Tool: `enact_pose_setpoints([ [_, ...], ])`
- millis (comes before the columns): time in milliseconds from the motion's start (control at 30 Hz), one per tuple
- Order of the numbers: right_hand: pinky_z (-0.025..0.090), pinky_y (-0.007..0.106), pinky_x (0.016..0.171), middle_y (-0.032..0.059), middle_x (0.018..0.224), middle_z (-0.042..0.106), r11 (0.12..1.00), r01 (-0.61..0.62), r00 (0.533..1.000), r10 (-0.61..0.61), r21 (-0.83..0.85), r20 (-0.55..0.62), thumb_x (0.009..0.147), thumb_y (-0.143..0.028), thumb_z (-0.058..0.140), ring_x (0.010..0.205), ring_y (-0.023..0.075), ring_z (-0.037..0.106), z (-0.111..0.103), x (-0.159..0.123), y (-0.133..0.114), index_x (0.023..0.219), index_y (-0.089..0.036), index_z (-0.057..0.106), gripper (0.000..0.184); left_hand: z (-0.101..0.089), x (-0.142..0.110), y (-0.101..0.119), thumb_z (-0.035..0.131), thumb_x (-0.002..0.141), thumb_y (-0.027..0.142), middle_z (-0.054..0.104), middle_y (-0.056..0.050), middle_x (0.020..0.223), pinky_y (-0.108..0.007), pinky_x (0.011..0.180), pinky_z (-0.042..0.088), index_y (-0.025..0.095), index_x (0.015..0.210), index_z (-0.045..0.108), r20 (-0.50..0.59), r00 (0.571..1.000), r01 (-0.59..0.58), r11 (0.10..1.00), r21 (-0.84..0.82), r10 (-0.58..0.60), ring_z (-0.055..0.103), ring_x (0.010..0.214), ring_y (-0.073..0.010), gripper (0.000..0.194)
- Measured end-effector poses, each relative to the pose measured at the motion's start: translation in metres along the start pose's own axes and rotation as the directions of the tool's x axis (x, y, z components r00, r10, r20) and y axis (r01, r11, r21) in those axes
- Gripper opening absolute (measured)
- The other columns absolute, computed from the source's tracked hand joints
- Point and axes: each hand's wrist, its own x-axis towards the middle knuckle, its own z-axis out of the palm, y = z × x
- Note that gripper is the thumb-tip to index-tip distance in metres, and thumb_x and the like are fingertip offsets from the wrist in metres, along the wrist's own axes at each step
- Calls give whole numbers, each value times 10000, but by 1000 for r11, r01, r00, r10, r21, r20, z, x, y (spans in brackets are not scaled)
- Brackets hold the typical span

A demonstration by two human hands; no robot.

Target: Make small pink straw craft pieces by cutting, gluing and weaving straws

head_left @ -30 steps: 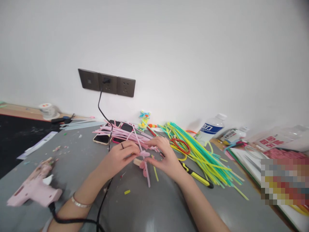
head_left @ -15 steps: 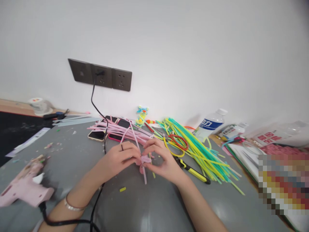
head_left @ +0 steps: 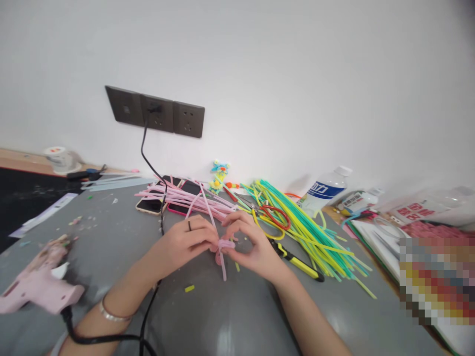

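My left hand (head_left: 183, 243) and my right hand (head_left: 252, 247) meet over the grey table (head_left: 237, 316), both pinched on a pink pipe cleaner piece (head_left: 222, 247) twisted into small loops. One loose end of it hangs down toward me and another runs up toward the pile of pink pipe cleaners (head_left: 185, 200) behind my hands. My left hand wears a dark ring, and a bracelet sits on that wrist.
A pink glue gun (head_left: 39, 282) lies at the left, its black cord (head_left: 148, 306) running to a wall socket (head_left: 156, 111). Two phones (head_left: 152, 203) lie under the pink pile. Green and yellow pipe cleaners (head_left: 308, 232), red scissors (head_left: 276, 217), a yellow knife (head_left: 299, 262) and a water bottle (head_left: 324, 190) lie right.
My fingers have drawn closer together and bent the pink piece into tighter loops. The wooden stub seen by my left hand a second ago is no longer visible.
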Motion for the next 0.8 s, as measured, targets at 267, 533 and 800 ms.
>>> enact_pose_setpoints([
  [267,441,410,960,64,1043,613,1000,3,1000,-3,-29,0,831,-202,708,1067,229,582,0,-1,0,810,-227,580,131,0,0,0,552,949,118,696,-58,902,-257,768,501,192,914,678,-1,1000,-15,1000,10,15,634,836,-149,150],
  [533,419,420,988,63,1078,592,1000,-5,999,6,-19,47,786,-125,690,1099,233,561,0,-1,-1,825,-227,559,170,1,0,2,576,933,98,680,-52,900,-256,783,495,192,919,666,-8,1000,-14,1000,16,14,621,862,-150,131],
  [800,399,420,1004,56,1103,578,1000,3,997,-3,-2,75,730,-81,686,1112,234,556,-2,-2,-1,845,-226,553,228,2,-1,1,576,929,83,684,-54,914,-261,793,501,192,964,660,-21,999,-37,999,3,37,626,885,-154,142],
])
